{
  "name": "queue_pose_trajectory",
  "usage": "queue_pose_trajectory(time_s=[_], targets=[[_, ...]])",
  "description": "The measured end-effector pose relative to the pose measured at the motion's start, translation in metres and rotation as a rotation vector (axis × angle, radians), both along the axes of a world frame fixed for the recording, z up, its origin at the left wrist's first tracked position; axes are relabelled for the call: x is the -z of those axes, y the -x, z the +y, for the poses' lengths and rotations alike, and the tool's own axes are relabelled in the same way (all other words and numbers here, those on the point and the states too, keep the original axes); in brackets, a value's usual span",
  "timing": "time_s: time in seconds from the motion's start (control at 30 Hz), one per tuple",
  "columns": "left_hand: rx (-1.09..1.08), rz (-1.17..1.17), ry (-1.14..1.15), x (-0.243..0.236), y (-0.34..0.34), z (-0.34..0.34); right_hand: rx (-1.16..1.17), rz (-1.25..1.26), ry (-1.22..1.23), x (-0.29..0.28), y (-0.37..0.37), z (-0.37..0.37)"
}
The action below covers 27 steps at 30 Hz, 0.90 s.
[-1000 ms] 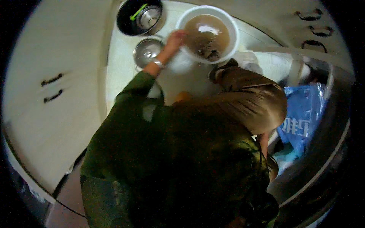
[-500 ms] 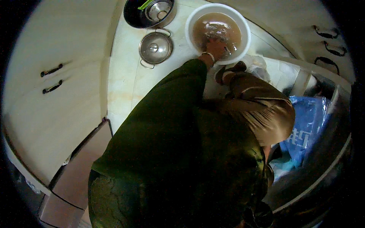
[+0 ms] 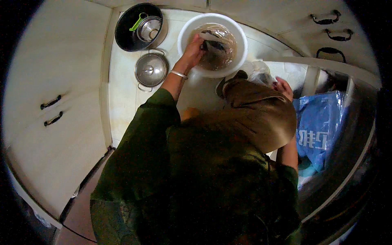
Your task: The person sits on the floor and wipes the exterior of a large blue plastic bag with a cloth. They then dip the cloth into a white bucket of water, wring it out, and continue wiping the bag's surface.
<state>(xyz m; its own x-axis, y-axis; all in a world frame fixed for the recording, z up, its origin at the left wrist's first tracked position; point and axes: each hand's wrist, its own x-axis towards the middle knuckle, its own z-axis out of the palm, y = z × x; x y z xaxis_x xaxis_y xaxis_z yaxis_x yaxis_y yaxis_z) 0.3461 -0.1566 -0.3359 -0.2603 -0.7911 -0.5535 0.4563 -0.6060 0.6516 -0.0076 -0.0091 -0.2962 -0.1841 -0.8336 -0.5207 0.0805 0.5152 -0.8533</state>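
Note:
My left hand (image 3: pixel 192 53), with a pale bangle at the wrist, grips a dark, glistening object (image 3: pixel 214 45) in the brown water of a white plastic basin (image 3: pixel 183 32); what the object is I cannot make out. My right hand (image 3: pixel 283 87) reaches up past my bent knee beside a crumpled clear plastic bag (image 3: pixel 259 73), its fingers curled on something too small to name. Left of the basin sit a lidded steel pot (image 3: pixel 149 71) and a black pot (image 3: pixel 124 34) holding a steel bowl (image 3: pixel 149 26) and a green-handled tool (image 3: pixel 136 24).
Pale cabinets with dark handles (image 3: pixel 51 104) flank the tiled floor (image 3: pixel 122 94) on the left and at the upper right (image 3: pixel 326 18). At the right, a blue plastic sack (image 3: pixel 318 118) lies beside a low ledge (image 3: pixel 351 69).
My left hand dipped into the basin and has risen toward its left side, a dark object now showing in its grip. My right hand has come up from low beside my leg to near the clear bag.

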Motion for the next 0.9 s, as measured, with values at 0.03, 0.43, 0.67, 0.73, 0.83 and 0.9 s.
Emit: queue_pose_trajectory(time_s=[0.03, 0.43, 0.67, 0.73, 0.83, 0.9], targets=[[-0.045, 0.03, -0.038, -0.012, 0.002, 0.0, -0.03, 0.033, -0.06, -0.018, -0.019, -0.023], [-0.197, 0.409, -0.048, -0.026, 0.026, -0.019, -0.307, -0.543, -0.202, 0.011, -0.144, -0.142], [-0.223, -0.258, -0.177, -0.023, 0.008, -0.019, -0.214, -0.181, -0.103, 0.047, -0.154, -0.154], [-0.274, -0.404, -0.2, 0.008, 0.003, -0.019, -0.223, 0.15, 0.01, 0.087, -0.157, -0.16], [-0.172, -0.437, -0.071, 0.04, -0.002, -0.008, -0.289, 0.361, 0.179, 0.078, -0.173, -0.163], [-0.032, -0.492, 0.017, 0.05, -0.004, -0.008, -0.407, 0.658, 0.393, 0.11, -0.171, -0.159]])
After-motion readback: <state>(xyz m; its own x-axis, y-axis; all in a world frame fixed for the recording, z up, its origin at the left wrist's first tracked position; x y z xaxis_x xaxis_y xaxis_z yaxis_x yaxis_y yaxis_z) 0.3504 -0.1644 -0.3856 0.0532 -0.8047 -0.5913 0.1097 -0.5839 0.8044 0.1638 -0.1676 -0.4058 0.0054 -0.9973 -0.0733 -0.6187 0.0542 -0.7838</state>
